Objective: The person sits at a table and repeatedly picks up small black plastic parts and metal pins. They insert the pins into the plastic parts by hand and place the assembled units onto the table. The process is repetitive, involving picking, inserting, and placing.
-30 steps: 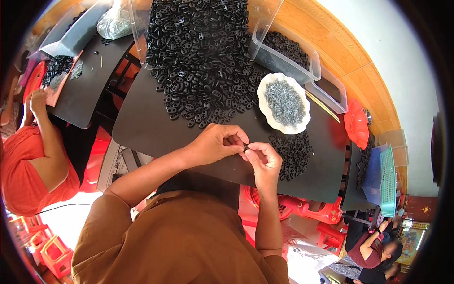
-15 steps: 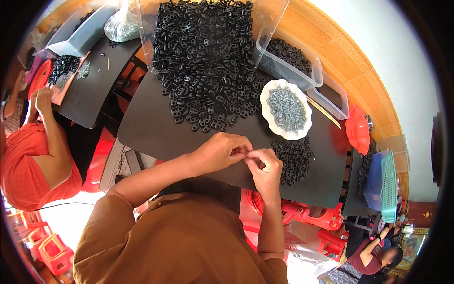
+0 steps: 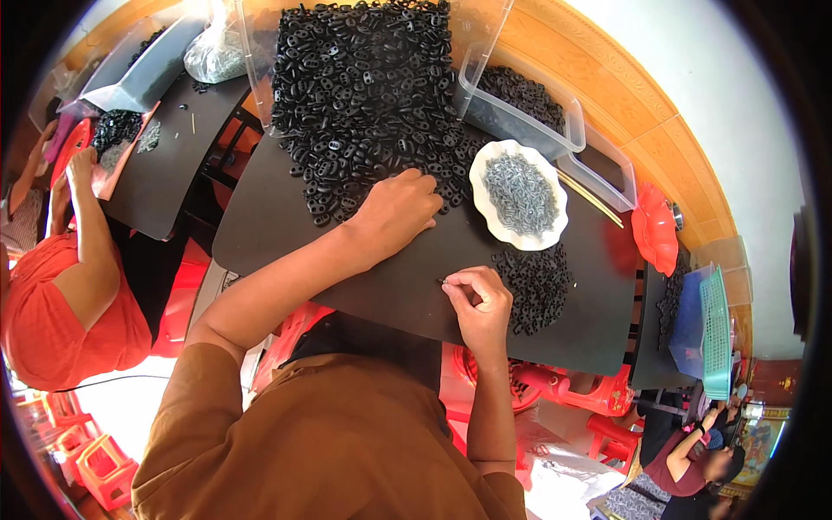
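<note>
A large heap of small black oval plastic pieces with holes [image 3: 364, 95] spills from a clear bin onto the dark table. My left hand [image 3: 397, 212] rests at its near edge, fingers curled downward; whatever is under the fingertips is hidden. Nearer to me, above the table, my right hand [image 3: 479, 303] is closed in a pinch, with a tiny dark piece [image 3: 443, 281] poking out at the fingertips. Just right of that hand lies a pile of smaller black pieces [image 3: 537, 286]. Beyond it stands a white scalloped dish [image 3: 483, 211] full of small silvery-clear parts [image 3: 520, 192].
Clear plastic boxes [image 3: 572, 130] stand behind the dish, beside wooden chopsticks [image 3: 594, 201] and a red scalloped dish [image 3: 654, 230]. Left, a person in a red top [image 3: 78, 295] works at another table [image 3: 173, 173]. Another person [image 3: 685, 464] sits at lower right.
My hands were together in front of me. The left has moved away to the heap; the right stays near its place, pinching a tiny piece. The view has shifted slightly.
</note>
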`<state>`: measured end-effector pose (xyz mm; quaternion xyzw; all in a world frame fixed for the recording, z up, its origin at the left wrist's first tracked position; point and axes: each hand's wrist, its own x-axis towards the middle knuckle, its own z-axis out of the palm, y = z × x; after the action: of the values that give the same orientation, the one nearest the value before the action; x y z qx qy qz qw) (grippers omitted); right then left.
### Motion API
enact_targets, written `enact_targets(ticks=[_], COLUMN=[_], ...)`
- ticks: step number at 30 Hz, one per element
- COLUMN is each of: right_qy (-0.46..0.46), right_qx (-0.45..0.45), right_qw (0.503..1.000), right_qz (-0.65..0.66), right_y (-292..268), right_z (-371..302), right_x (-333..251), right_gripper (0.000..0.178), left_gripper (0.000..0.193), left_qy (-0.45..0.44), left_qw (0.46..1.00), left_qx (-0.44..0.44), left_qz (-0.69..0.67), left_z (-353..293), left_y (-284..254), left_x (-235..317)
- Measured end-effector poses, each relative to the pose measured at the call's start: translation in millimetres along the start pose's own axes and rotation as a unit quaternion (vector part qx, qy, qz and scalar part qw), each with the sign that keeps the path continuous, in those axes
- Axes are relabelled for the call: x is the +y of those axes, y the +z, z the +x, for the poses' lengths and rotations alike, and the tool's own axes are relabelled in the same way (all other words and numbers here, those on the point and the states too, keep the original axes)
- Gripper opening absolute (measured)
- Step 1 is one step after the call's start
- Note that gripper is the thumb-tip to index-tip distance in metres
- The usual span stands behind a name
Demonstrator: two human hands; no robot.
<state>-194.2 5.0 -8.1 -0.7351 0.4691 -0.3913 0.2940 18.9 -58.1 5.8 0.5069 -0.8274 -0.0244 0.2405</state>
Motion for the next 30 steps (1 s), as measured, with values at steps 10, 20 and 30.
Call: enact_targets(ticks=[10, 20, 30], right_qy=[0.068, 0.048, 0.049], right_qx=[0.003, -0.005, -0.004], right_qw=[0.997, 0.998, 0.998], right_qz=[0.036, 0.04, 0.031], right_y=[-4, -4, -2], right_z=[0, 3, 4], right_x=[-1, -4, -3], right_gripper=[0.009, 0.009, 0.011], left_gripper=[0.018, 0.018, 0.015], left_qy=[0.019, -0.185, -0.158], left_qw=[0.973, 0.725, 0.844], left_qx=[-0.034, -0.112, -0.076], left_qz=[-0.228, -0.653, -0.506], left_z=[-6, -42, -41], left_y=[-2, 15, 3], left_x=[6, 20, 31])
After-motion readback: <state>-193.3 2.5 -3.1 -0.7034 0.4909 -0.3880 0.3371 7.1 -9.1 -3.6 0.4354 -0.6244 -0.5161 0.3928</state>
